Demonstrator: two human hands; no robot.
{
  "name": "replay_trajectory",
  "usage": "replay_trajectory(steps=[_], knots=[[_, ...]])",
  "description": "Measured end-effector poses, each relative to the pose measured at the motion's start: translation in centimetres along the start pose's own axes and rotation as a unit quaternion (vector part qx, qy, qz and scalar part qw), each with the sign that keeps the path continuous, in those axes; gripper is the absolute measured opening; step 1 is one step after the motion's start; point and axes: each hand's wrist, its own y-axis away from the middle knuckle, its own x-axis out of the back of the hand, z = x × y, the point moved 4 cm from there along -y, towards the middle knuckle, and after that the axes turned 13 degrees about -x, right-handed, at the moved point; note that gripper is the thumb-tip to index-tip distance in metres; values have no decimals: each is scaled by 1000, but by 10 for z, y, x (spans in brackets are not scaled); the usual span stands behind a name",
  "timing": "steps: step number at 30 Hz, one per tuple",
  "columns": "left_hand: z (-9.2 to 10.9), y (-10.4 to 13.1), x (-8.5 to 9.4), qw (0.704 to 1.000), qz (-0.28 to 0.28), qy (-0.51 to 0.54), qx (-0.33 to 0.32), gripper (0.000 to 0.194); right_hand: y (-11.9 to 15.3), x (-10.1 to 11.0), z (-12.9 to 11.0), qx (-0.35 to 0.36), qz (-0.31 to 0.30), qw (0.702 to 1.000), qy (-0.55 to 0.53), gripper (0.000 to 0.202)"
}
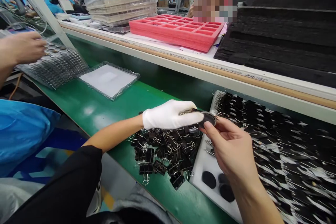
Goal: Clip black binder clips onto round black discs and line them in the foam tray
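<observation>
My left hand (170, 114), in a white glove, is closed around what looks like a black binder clip; a bit of wire handle shows between its fingers. My bare right hand (233, 143) pinches a round black disc (208, 119) with a shiny rim. Disc and clip meet between the two hands; whether they are joined is hidden by the fingers. Below my left hand lies a heap of black binder clips (168, 154) with silver handles. A white foam tray (204, 199) beside it carries several black discs (209, 180) and rows of clipped pieces (278, 154).
A co-worker's hand (26, 47) is at the left by stacked clear trays (60, 66). On the green bench (91, 115) lies a clear tray with a white sheet (110, 78). The shelf above holds a red compartment tray (173, 36) and black foam stacks (283, 35).
</observation>
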Motion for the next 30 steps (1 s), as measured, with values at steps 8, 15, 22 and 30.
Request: replay_trajectory(steps=[8,15,22,30], knots=[[-10,3,72,972,155,-175,-4,49,-38,-44,-12,54,-62,938,336,32],[-25,10,98,944,164,-286,-8,51,-81,-94,22,-14,-138,735,664,12],[-27,11,109,941,161,-296,-3,52,-123,-75,17,-118,-128,899,402,24],[-37,13,113,941,129,-310,31,57,-174,-77,62,-147,-63,853,496,14]])
